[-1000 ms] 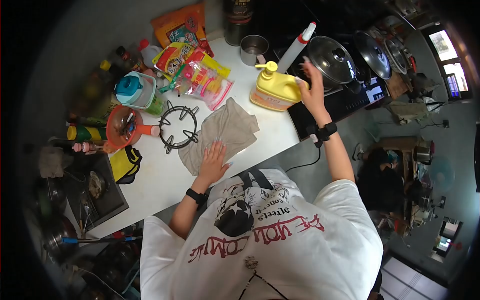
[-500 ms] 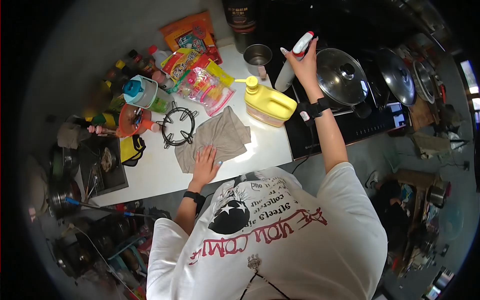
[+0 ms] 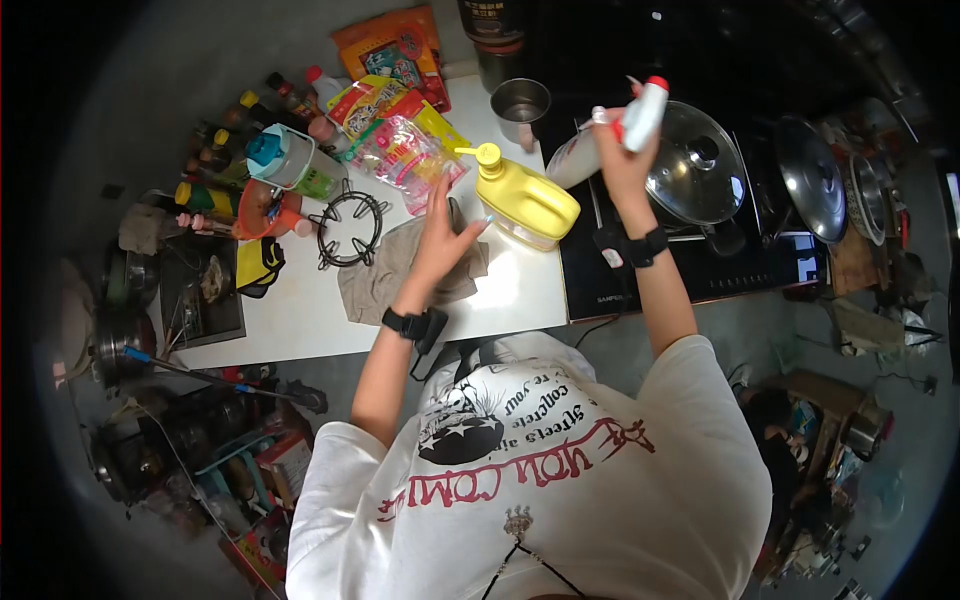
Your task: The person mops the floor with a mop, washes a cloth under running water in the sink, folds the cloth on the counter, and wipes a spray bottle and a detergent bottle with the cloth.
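Left hand now off cloth, fingers apart, right hand round spray bottle, axis aslant, head rightward

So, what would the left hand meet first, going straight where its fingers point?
Probably the pink packet, just beyond the fingertips, though the hand's height is unclear and it might pass above.

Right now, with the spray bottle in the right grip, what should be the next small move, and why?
Probably lift the spray bottle higher before bringing it toward the cloth: the right grip holds it, and the yellow pump bottle stands between it and the cloth, so a low path might bump that bottle.
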`<state>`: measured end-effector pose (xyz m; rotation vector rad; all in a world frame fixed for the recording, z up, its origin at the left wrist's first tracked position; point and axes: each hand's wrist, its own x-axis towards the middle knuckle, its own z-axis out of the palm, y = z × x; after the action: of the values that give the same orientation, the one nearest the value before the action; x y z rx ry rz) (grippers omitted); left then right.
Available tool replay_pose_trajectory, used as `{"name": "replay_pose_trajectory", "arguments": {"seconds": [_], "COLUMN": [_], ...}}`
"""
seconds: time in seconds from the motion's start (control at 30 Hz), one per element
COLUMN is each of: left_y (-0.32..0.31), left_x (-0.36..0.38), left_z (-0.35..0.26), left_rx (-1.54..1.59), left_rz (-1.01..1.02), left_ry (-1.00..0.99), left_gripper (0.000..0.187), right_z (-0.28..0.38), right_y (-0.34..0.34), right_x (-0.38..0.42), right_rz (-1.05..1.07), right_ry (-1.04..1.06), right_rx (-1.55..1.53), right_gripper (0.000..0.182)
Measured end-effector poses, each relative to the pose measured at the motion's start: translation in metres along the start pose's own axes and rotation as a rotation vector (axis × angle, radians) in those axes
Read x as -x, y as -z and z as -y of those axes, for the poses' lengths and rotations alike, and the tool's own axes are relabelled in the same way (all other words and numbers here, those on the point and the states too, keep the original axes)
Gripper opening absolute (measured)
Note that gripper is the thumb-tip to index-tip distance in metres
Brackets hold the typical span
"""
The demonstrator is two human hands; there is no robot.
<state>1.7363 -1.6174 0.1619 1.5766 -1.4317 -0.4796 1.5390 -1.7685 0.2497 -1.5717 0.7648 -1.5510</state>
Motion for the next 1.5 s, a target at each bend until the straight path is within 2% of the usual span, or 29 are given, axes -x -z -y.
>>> {"name": "replay_pose_trajectory", "arguments": {"seconds": [0.03, 0.1, 0.17, 0.23, 0.27, 0.3, 0.33, 0.37, 0.4, 0.5, 0.57, 0.63, 0.67, 0.8, 0.87, 1.0, 1.13, 1.2, 1.3, 1.37, 1.5], "left_y": [-0.002, -0.007, -0.009, -0.007, -0.006, -0.009, -0.013, -0.016, -0.017, -0.022, -0.018, -0.015, -0.011, -0.004, -0.001, 0.022, 0.039, 0.051, 0.063, 0.068, 0.073], "left_x": [-0.011, -0.032, -0.048, -0.055, -0.053, -0.051, -0.049, -0.046, -0.040, -0.020, -0.011, -0.001, 0.000, 0.003, 0.005, 0.011, 0.021, 0.026, 0.037, 0.047, 0.060], "left_z": [-0.002, -0.005, -0.009, -0.018, -0.028, -0.026, -0.023, -0.021, -0.028, -0.038, -0.037, -0.028, -0.024, -0.008, -0.003, 0.002, 0.032, 0.042, 0.049, 0.066, 0.076], "left_rx": [-0.050, 0.036, 0.126, 0.217, 0.185, 0.198, 0.100, 0.004, -0.007, -0.139, -0.159, -0.085, -0.062, 0.033, 0.223, 0.191, 0.242, 0.235, 0.168, 0.211, 0.170], "left_rz": [-0.004, 0.044, 0.099, 0.393, 0.328, 0.345, 0.246, 0.146, 0.063, -0.002, 0.094, 0.080, 0.099, 0.122, 0.122, 0.091, 0.038, 0.035, 0.003, 0.008, 0.090], "left_ry": [-0.074, -0.087, -0.096, 0.068, 0.098, 0.093, 0.074, 0.056, 0.013, 0.106, 0.140, -0.004, -0.080, -0.110, 0.023, 0.060, 0.108, 0.161, 0.215, 0.310, 0.365], "left_gripper": [0.078, 0.077, 0.075, 0.074, 0.067, 0.067, 0.065, 0.064, 0.063, 0.064, 0.061, 0.058, 0.057, 0.056, 0.054, 0.050, 0.049, 0.048, 0.044, 0.043, 0.042], "right_z": [0.005, 0.030, 0.061, 0.082, 0.087, 0.089, 0.089, 0.095, 0.094, 0.075, 0.070, 0.077, 0.076, 0.072, 0.074, 0.069, 0.068, 0.064, 0.060, 0.059, 0.063], "right_y": [0.011, 0.027, 0.042, 0.053, 0.055, 0.057, 0.054, 0.053, 0.051, 0.045, 0.041, 0.034, 0.030, 0.015, 0.007, 0.000, -0.008, -0.010, -0.013, -0.014, -0.017], "right_x": [0.002, 0.009, 0.015, 0.033, 0.046, 0.057, 0.064, 0.077, 0.088, 0.120, 0.134, 0.139, 0.143, 0.153, 0.151, 0.154, 0.158, 0.164, 0.171, 0.175, 0.176], "right_rz": [-0.040, -0.035, 0.100, 0.146, 0.162, 0.178, 0.237, 0.285, 0.310, 0.350, 0.360, 0.427, 0.455, 0.494, 0.488, 0.490, 0.481, 0.449, 0.405, 0.383, 0.281], "right_ry": [-0.007, 0.028, 0.029, -0.044, -0.098, -0.152, -0.053, -0.247, -0.324, -0.619, -0.669, -0.818, -0.808, -0.775, -0.795, -0.823, -0.799, -0.673, -0.600, -0.606, -0.669], "right_rx": [0.024, -0.142, -0.170, -0.090, -0.057, -0.023, 0.128, 0.135, 0.178, 0.238, 0.212, 0.132, 0.140, 0.230, 0.250, 0.306, 0.310, 0.341, 0.371, 0.387, 0.377], "right_gripper": [0.053, 0.048, 0.046, 0.047, 0.047, 0.048, 0.045, 0.042, 0.041, 0.039, 0.033, 0.031, 0.027, 0.023, 0.022, 0.019, 0.018, 0.018, 0.018, 0.019, 0.022]}}
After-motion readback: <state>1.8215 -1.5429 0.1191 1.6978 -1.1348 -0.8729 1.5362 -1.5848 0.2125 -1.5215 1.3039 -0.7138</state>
